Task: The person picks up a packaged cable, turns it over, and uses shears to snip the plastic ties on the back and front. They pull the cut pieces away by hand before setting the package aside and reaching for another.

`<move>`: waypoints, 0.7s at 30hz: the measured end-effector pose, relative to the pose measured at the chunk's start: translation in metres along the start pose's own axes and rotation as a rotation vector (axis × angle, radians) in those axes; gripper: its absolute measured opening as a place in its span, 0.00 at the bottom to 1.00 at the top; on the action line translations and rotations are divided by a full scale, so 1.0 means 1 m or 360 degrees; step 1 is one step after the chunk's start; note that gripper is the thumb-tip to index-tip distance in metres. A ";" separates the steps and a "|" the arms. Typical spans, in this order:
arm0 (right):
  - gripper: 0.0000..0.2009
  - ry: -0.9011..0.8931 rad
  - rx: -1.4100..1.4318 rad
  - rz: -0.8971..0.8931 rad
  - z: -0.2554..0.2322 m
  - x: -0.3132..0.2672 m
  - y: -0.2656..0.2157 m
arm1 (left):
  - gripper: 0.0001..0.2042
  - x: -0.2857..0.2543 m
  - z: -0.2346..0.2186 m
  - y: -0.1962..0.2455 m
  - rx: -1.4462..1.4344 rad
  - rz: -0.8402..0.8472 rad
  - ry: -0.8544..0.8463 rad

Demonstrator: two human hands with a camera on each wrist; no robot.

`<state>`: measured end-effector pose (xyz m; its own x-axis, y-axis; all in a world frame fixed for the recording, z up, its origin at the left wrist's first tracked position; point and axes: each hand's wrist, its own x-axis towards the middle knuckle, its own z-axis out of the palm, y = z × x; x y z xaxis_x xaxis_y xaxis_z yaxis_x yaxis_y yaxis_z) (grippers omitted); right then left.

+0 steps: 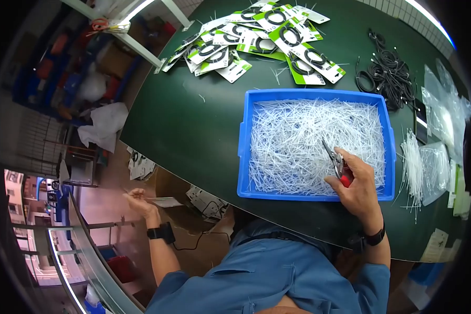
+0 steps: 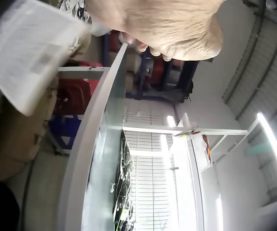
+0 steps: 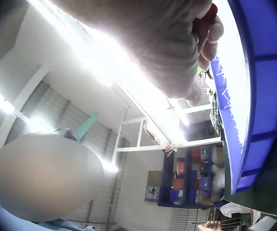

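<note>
My right hand point(image 1: 358, 183) holds red-handled snips point(image 1: 334, 157) over a blue tray point(image 1: 242, 141). Thin white plastic strips point(image 1: 298, 141) fill that tray, and the blades overlap them in the head view. Off the table's left edge, my left hand point(image 1: 141, 203) has its fingers loosely bent. A white card point(image 1: 166, 201) is just beside it, apart from the fingers, above an open carton point(image 1: 165, 183). In the left wrist view the card point(image 2: 32, 53) looks blurred, next to the palm; the thumb is hidden there.
Green-and-white cards with coiled black cables point(image 1: 290, 36) lie piled at the table's far side. Loose black cables point(image 1: 390, 73), a bundle of white cable ties point(image 1: 412, 167) and clear plastic bags point(image 1: 437, 167) lie right of the tray. A white frame point(image 1: 136, 44) stands at the table's left corner.
</note>
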<state>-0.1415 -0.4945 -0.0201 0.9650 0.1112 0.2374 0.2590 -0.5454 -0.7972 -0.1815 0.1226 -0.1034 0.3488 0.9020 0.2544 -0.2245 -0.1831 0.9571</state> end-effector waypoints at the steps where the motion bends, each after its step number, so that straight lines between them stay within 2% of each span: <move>1: 0.31 -0.0014 0.0040 0.0033 0.000 -0.001 0.000 | 0.22 0.003 0.004 0.002 -0.0005 0.0006 0.0010; 4: 0.31 -0.0042 0.0120 0.0121 0.000 -0.002 0.001 | 0.18 0.020 0.042 0.007 0.0021 0.0160 -0.0160; 6: 0.31 -0.0055 0.0162 0.0150 0.001 0.000 0.005 | 0.15 0.025 0.083 0.006 0.0084 0.0399 -0.0502; 10: 0.32 0.0038 0.0203 0.0033 0.004 0.000 0.015 | 0.10 -0.002 0.212 0.039 0.0132 0.0461 -0.0971; 11: 0.31 0.0036 0.0166 0.0015 0.001 0.000 0.013 | 0.11 -0.009 0.243 0.046 0.0275 0.0590 -0.1072; 14: 0.31 0.0046 0.0075 -0.0024 -0.005 0.003 0.010 | 0.14 -0.030 0.339 0.052 0.0607 0.1030 -0.1294; 16: 0.32 0.0038 0.0070 0.0000 -0.006 0.002 0.011 | 0.22 -0.032 0.398 0.034 0.0804 0.1152 -0.1428; 18: 0.33 0.0081 0.0020 0.0001 -0.011 0.004 0.011 | 0.25 -0.025 0.455 0.007 0.0892 0.1217 -0.1437; 20: 0.34 0.0032 0.0040 0.0045 -0.012 0.004 0.011 | 0.32 -0.026 0.497 -0.018 0.1169 0.1313 -0.1438; 21: 0.35 0.0003 0.0055 0.0068 -0.013 0.003 0.012 | 0.32 -0.028 0.510 -0.025 0.1131 0.1317 -0.1442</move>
<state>-0.1359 -0.5109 -0.0215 0.9752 0.0869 0.2034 0.2185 -0.5204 -0.8255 0.2778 -0.0975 -0.0634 0.8590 -0.0707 0.5071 -0.2451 -0.9264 0.2860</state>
